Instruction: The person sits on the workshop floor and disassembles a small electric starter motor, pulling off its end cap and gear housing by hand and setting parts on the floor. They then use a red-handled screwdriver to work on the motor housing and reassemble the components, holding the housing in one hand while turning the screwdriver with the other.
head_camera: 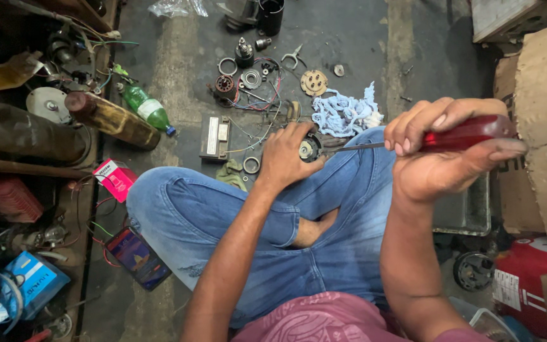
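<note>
The right hand has its fingers wrapped tight around the red handle of a screwdriver, whose shaft runs left to a small round motor part. The left hand clasps that part with curled fingers, holding it over the knee of the blue jeans. Just beyond, on the far floor, lie a pale blue rag and loose rings, wires and gears.

Small round metal motor part with dark centre hub: sits on the knee of the blue jeans, face up. Red translucent-handled screwdriver: held level, thin steel shaft pointing left, tip touching the part's right edge.
</note>
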Motion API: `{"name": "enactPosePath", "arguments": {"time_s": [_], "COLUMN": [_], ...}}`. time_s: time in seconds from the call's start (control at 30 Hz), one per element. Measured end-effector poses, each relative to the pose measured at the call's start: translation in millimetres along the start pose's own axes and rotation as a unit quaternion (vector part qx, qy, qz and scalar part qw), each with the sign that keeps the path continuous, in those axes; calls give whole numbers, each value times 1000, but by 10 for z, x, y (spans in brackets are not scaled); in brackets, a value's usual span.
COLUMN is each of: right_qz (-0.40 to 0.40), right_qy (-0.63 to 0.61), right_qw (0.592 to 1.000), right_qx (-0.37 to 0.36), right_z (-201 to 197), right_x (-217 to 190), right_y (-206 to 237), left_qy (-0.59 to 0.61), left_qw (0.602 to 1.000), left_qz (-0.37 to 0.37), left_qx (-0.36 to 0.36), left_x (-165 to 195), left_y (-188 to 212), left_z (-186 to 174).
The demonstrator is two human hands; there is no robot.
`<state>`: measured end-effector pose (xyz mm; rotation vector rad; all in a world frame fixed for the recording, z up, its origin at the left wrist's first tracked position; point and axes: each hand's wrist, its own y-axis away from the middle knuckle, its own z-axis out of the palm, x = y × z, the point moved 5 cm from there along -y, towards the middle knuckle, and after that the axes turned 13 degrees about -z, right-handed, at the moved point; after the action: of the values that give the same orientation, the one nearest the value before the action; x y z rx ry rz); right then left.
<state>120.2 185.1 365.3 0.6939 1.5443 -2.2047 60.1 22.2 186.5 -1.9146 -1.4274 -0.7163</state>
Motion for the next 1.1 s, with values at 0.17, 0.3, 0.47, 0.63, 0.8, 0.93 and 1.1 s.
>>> {"name": "enactPosePath", "arguments": {"time_s": [0.17, 0.3, 0.47, 0.63, 0.8, 0.93, 1.1], "right_qz": [-37, 33, 193, 234, 204, 138, 227], "right_qy": [56, 175, 169, 110, 166, 185, 71], "right_qw": [996, 972, 954, 958, 956, 964, 970], "right_qx": [-54, -155, -153, -128, -132, -131, -56], "right_z": [76, 137, 61, -38, -104, -61, -29], "right_x": [-24, 49, 238, 280, 277, 298, 344], "right_y": [18, 82, 193, 295, 378, 362, 404], "left_qy": [11, 4, 11, 25, 15, 13, 3], "left_qw": [1000, 999, 999, 999, 999, 999, 999], "left_qz": [5, 9, 12, 26, 10, 18, 15], "left_qx": [-5, -35, -51, -36, -44, -42, -43], "left_x": [4, -15, -63, -47, -80, -76, -75], "left_y": [30, 32, 14, 18, 26, 17, 23], "left_z": [-27, -27, -25, 2, 29, 34, 30]}}
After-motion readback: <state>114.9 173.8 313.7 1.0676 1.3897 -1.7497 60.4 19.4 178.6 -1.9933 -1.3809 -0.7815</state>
